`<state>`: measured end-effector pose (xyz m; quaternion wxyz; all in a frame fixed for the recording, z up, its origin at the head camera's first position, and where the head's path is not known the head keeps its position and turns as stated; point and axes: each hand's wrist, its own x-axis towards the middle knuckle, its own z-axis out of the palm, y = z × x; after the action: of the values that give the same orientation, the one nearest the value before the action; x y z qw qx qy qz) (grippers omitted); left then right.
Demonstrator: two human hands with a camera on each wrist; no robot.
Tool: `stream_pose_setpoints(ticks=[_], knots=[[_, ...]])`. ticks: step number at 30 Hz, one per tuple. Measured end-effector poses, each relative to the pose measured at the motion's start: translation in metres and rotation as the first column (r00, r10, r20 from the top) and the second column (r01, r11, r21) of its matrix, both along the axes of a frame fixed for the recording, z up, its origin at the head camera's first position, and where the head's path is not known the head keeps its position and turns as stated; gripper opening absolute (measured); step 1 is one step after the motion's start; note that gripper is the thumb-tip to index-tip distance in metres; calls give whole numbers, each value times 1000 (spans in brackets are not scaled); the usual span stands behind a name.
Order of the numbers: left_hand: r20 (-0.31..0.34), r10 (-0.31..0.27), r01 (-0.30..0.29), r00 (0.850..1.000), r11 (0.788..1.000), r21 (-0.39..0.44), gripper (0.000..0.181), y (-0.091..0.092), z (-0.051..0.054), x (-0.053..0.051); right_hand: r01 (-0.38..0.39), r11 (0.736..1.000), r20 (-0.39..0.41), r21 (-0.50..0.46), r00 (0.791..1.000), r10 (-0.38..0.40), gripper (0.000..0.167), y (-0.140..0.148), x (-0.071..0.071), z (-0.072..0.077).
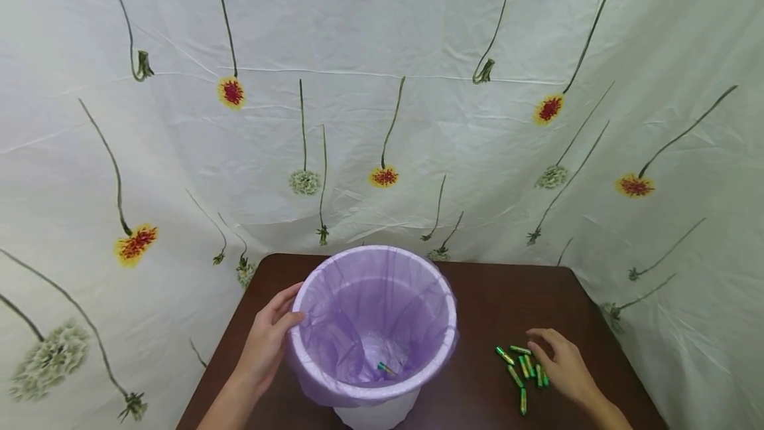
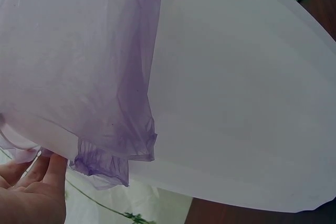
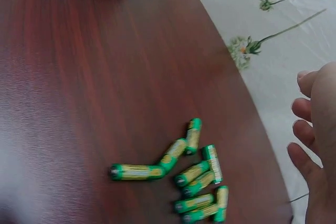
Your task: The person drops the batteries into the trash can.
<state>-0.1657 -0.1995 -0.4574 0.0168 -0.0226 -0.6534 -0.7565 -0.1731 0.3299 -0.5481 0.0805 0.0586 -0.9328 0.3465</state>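
A white bin [image 1: 375, 417] lined with a thin purple bag [image 1: 382, 297] stands on the dark table; one green battery [image 1: 386, 369] lies inside it. My left hand [image 1: 262, 344] grips the bin's left rim, thumb over the edge; in the left wrist view the hand [image 2: 37, 192] is at the rim beside the bag's hanging edge [image 2: 113, 150]. Several green and yellow batteries [image 1: 515, 377] lie in a loose group right of the bin. Just above and right of them, my right hand [image 1: 564, 363] hovers with relaxed fingers, holding nothing; the right wrist view shows the hand [image 3: 315, 135] apart from the batteries [image 3: 194, 177].
The dark brown table [image 1: 477, 297] extends behind and to both sides of the bin. A pale cloth [image 1: 382, 32] printed with flowers hangs behind the table and along its left and right sides.
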Motion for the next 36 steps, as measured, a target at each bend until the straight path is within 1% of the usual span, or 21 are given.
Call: stream_pose_setpoints(ticks=[4,10,12,15,18,21,23,25,28,31,34,36], knots=[[-3,4,-4,1000,1000,0,53,1,-1,0,48,998,6,-37,999,-48,20,-2,8,-17],[12,14,-14,1000,1000,-5,53,2,-1,2,136,989,62,-52,989,-133,23,-6,25,-47],[13,16,-16,1000,1000,-4,53,2,-1,2,167,985,92,-51,982,-162,26,-8,31,-60],[15,17,-17,1000,1000,-10,52,2,0,2,225,974,146,-40,965,-217,33,-11,40,-81],[18,16,-15,1000,1000,-15,52,2,0,1,295,955,148,-36,947,-287,40,-16,47,-100],[19,15,-14,1000,1000,-19,52,1,0,1,375,927,98,-32,924,-370,44,-24,54,-118],[19,14,-14,1000,1000,-18,51,1,1,0,419,908,41,-28,908,-417,47,-30,57,-129],[19,14,-14,1000,1000,-18,51,2,1,-1,445,895,-28,-17,895,-446,49,-34,59,-137],[28,18,-18,999,1000,-20,51,2,1,-1,461,887,-142,3,878,-456,47,-38,60,-146],[36,23,-23,999,1000,-18,52,1,1,0,480,876,-224,33,858,-462,43,-39,61,-152],[37,25,-24,999,1000,-15,52,1,0,1,502,863,-262,52,841,-473,40,-40,61,-155],[34,23,-23,999,1000,-16,52,1,0,0,510,859,-264,53,836,-480,38,-41,62,-156]])
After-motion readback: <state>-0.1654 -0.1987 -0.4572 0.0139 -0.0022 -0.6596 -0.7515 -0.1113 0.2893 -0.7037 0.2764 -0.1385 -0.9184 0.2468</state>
